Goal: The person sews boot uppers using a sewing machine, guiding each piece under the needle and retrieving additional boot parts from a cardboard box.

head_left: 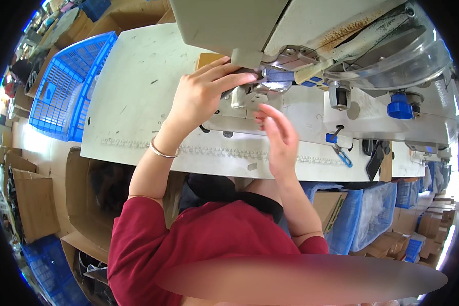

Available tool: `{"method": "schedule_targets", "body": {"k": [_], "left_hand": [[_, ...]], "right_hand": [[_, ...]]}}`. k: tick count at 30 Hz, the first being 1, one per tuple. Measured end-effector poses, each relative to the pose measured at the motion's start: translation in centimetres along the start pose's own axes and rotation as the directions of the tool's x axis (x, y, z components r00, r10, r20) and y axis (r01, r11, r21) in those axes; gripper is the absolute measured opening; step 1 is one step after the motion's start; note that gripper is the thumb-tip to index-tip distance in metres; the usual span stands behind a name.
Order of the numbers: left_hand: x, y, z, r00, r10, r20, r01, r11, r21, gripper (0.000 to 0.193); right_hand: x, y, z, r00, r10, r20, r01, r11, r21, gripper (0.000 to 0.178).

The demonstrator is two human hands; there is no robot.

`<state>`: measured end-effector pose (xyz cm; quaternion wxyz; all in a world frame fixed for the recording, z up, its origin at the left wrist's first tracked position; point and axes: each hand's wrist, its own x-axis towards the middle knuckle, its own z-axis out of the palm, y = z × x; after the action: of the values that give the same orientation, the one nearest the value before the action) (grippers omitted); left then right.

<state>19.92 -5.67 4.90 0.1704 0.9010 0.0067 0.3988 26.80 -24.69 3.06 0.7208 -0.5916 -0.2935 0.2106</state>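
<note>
Cardboard boxes (33, 204) crowd the floor around a white surface (137, 97) that carries a sewing machine (311, 35); a blue plastic basket (61, 89) sits at the surface's left edge, and a printed ruler strip (214, 151) runs along its near edge. The left hand (204, 94) reaches forward from a bare forearm with a thin metal bangle (163, 151) at the wrist — its fingers stretch flat toward the needle area, fingertips pressing on a small blue-grey piece of fabric (276, 76) that lies under the machine's head beside the metal presser parts (245, 94); its grip is a flat press with extended fingers, not a clench. The right hand (278, 137) rises just below the fabric, palm turned inward, fingers loosely straight and slightly blurred; its grip is released, holding nothing, and it stands apart from the fabric. Red sleeves (148, 239) cover both upper arms — a blue knob (400, 109) shows on the machine at right.
</note>
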Motion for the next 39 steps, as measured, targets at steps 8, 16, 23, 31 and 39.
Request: {"method": "schedule_targets", "body": {"k": [8,16,23,31,39], "left_hand": [[-7.5,5.0,-1.9,0.959,-0.039,-0.281,0.162,0.889,0.429,0.038],[-14.6,9.2,-0.6,0.939,-0.261,-0.225,0.329,0.877,0.351,0.033],[-15.4,10.2,0.3,0.937,-0.223,-0.27,0.32,0.858,0.401,0.033],[-16.0,9.7,0.4,0.961,-0.158,-0.229,0.248,0.859,0.448,0.029],[-14.6,9.8,-3.6,0.986,-0.048,-0.158,0.103,0.928,0.358,0.031]], "right_hand": [[3.6,1.4,7.4,0.955,0.213,0.205,-0.29,0.814,0.503,0.025],[1.8,3.1,9.9,0.875,0.383,0.296,-0.474,0.802,0.365,0.03],[1.1,3.9,7.7,0.901,0.182,0.394,-0.357,0.828,0.434,0.034],[0.5,3.3,7.6,0.893,0.172,0.415,-0.351,0.845,0.404,0.036],[0.3,2.3,6.5,0.917,0.205,0.342,-0.343,0.844,0.413,0.031]]}}
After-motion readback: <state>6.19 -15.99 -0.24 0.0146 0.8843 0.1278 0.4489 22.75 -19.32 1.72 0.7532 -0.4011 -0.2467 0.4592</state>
